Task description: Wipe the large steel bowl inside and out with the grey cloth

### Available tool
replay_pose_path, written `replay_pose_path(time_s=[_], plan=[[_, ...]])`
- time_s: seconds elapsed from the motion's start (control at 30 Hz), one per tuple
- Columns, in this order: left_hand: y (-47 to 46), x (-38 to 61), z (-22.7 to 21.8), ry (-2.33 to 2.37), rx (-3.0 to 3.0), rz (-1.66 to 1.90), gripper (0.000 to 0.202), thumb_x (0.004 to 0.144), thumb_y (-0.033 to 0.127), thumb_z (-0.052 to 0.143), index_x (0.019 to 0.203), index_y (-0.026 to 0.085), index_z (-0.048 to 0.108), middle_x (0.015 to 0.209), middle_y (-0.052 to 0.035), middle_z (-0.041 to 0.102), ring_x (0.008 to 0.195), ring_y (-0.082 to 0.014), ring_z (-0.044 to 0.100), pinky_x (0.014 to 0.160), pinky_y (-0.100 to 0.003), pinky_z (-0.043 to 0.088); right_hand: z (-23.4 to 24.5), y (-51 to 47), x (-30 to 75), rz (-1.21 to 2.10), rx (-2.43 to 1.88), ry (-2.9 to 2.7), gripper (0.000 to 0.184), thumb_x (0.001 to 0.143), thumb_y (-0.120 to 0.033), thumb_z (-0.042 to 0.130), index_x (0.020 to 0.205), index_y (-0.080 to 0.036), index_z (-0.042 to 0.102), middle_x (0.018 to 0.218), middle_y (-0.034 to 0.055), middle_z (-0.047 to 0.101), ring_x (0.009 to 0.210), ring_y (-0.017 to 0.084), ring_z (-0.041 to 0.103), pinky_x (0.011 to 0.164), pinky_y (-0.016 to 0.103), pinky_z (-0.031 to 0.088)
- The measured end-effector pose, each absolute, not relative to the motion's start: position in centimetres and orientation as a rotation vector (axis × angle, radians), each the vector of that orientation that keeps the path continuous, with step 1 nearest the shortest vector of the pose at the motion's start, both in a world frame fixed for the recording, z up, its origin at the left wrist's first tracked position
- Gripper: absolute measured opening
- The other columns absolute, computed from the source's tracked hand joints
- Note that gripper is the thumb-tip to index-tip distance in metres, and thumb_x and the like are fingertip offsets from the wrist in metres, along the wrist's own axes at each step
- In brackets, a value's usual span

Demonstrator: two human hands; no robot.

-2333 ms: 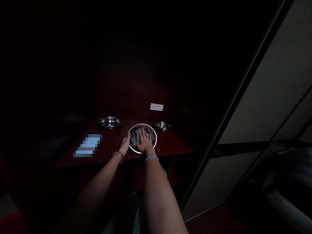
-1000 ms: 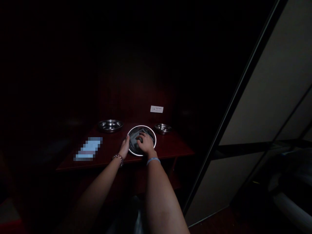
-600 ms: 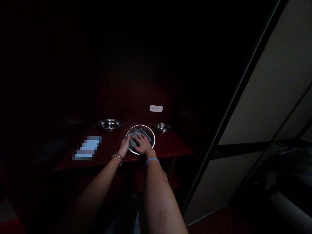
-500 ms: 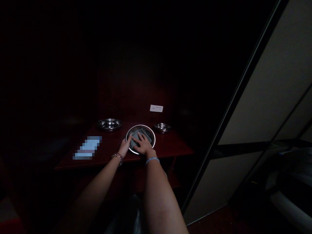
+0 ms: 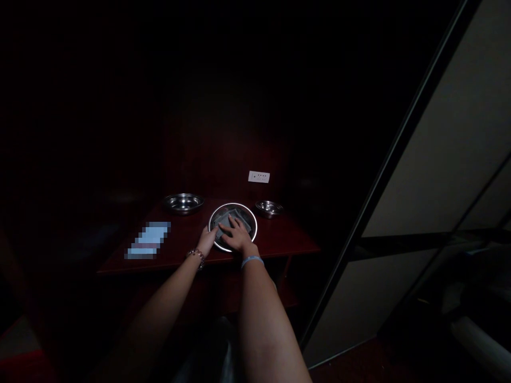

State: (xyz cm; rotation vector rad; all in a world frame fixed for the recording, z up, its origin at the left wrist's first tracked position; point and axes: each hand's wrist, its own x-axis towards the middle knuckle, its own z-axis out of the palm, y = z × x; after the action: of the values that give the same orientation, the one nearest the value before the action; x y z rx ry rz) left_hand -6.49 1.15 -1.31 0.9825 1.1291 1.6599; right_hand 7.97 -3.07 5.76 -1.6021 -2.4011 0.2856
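Observation:
A round metal bowl (image 5: 254,234) is tilted toward me over the front part of a dark red desk. My left hand (image 5: 206,241) grips its left rim, with the thumb over the edge. Inside the bowl lies a grey cloth (image 5: 224,218), folded flat. My right hand (image 5: 238,234) presses on this cloth with its fingers spread. Part of the cloth and the bowl's near side are hidden by my right hand.
On the desk (image 5: 295,242), a wide metal bowl (image 5: 183,204) stands at the back left and a smaller metal bowl (image 5: 269,208) at the back right. A blurred light-blue flat object (image 5: 148,240) lies at the left. A white socket plate (image 5: 259,176) is on the wall; a pale panel (image 5: 435,159) rises at the right.
My left thumb has drawn back from inside the bowl toward its rim. My right hand stays on the cloth with little movement. The whole view has shifted slightly.

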Motion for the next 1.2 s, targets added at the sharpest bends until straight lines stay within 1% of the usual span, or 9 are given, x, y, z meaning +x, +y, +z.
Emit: replay_pose_path(time_s=[0.17, 0.3, 0.4, 0.5, 0.63, 0.73, 0.93, 1.03, 1.2], plan=[[1.3, -6.6, -1.4, 1.202, 0.931, 1.645, 0.025, 0.075, 0.034, 0.086, 0.093, 0.020, 0.076, 0.098, -0.0134, 0.086, 0.122, -0.0392, 0.081, 0.116, -0.057, 0.059, 5.8, -3.1, 8.1, 0.192, -1.555, -2.368, 0.055, 0.112, -0.039, 0.061, 0.166, -0.036, 0.063, 0.191, 0.0003, 0.032, 0.174, 0.029, 0.028, 0.141, 0.047, 0.026], [1.4, -6.7, -1.6, 1.222, 0.913, 1.627, 0.024, 0.077, 0.031, 0.087, 0.094, 0.018, 0.078, 0.094, -0.0122, 0.085, 0.120, -0.0393, 0.081, 0.116, -0.057, 0.059, 6.6, -3.4, 7.8, 0.113, -1.530, -2.246, 0.056, 0.110, -0.028, 0.053, 0.164, -0.027, 0.065, 0.178, 0.0050, 0.053, 0.163, 0.027, 0.046, 0.135, 0.039, 0.036], [1.3, -6.6, -1.8, 1.214, 0.892, 1.624, 0.020, 0.082, 0.027, 0.084, 0.098, 0.018, 0.077, 0.099, -0.0128, 0.086, 0.120, -0.0372, 0.082, 0.116, -0.055, 0.060, 7.7, -3.6, 7.5, 0.058, -1.629, -1.898, 0.064, 0.114, -0.022, 0.031, 0.175, -0.020, 0.049, 0.166, 0.0111, 0.064, 0.152, 0.026, 0.059, 0.127, 0.037, 0.045], [1.2, -6.4, -1.9, 1.213, 0.862, 1.617, 0.019, 0.087, 0.024, 0.080, 0.104, 0.017, 0.077, 0.105, -0.0143, 0.087, 0.123, -0.0360, 0.082, 0.117, -0.054, 0.060, 8.6, -3.7, 7.3, 0.041, -1.810, -1.436, 0.072, 0.113, -0.019, 0.012, 0.183, -0.010, 0.024, 0.165, 0.0205, 0.063, 0.148, 0.032, 0.065, 0.120, 0.044, 0.049], [1.2, -6.4, -2.0, 1.229, 0.857, 1.617, 0.023, 0.088, 0.022, 0.078, 0.110, 0.016, 0.078, 0.113, -0.0166, 0.087, 0.128, -0.0364, 0.080, 0.119, -0.053, 0.059, 9.2, -3.9, 7.3, 0.030, -1.822, -1.426, 0.075, 0.111, -0.019, 0.015, 0.185, -0.007, 0.009, 0.166, 0.0246, 0.062, 0.147, 0.038, 0.065, 0.121, 0.051, 0.048], [1.4, -6.5, -2.1, 1.212, 0.881, 1.624, 0.025, 0.089, 0.021, 0.077, 0.113, 0.016, 0.078, 0.117, -0.0167, 0.087, 0.131, -0.0365, 0.079, 0.120, -0.053, 0.058, 9.1, -4.0, 7.1, -0.034, -1.741, -1.574, 0.073, 0.112, -0.020, 0.019, 0.184, -0.008, 0.016, 0.159, 0.0226, 0.069, 0.144, 0.036, 0.068, 0.122, 0.049, 0.048], [2.2, -6.8, -2.5, 1.208, 0.863, 1.642, 0.019, 0.082, 0.020, 0.085, 0.099, 0.016, 0.077, 0.100, -0.0133, 0.086, 0.121, -0.0368, 0.082, 0.119, -0.054, 0.059, 7.8, -4.1, 6.3, 0.025, -1.847, -2.145, 0.049, 0.115, -0.031, 0.044, 0.161, -0.023, 0.061, 0.137, 0.0148, 0.083, 0.128, 0.030, 0.079, 0.108, 0.040, 0.059], [2.5, -6.7, -2.6, 1.200, 0.849, 1.651, 0.014, 0.082, 0.018, 0.084, 0.094, 0.017, 0.076, 0.089, -0.0095, 0.084, 0.112, -0.0342, 0.083, 0.116, -0.053, 0.060, 7.3, -4.0, 6.2, 0.036, -1.885, -2.228, 0.047, 0.113, -0.031, 0.052, 0.158, -0.024, 0.063, 0.140, 0.0146, 0.082, 0.129, 0.029, 0.079, 0.106, 0.039, 0.059], [2.3, -6.6, -2.6, 1.176, 0.855, 1.665, 0.015, 0.082, 0.017, 0.084, 0.095, 0.017, 0.075, 0.092, -0.0099, 0.084, 0.114, -0.0341, 0.082, 0.117, -0.054, 0.059, 7.8, -4.1, 6.4, 0.013, -1.866, -2.136, 0.047, 0.115, -0.030, 0.047, 0.159, -0.026, 0.062, 0.137, 0.0132, 0.083, 0.127, 0.028, 0.080, 0.105, 0.038, 0.059]])
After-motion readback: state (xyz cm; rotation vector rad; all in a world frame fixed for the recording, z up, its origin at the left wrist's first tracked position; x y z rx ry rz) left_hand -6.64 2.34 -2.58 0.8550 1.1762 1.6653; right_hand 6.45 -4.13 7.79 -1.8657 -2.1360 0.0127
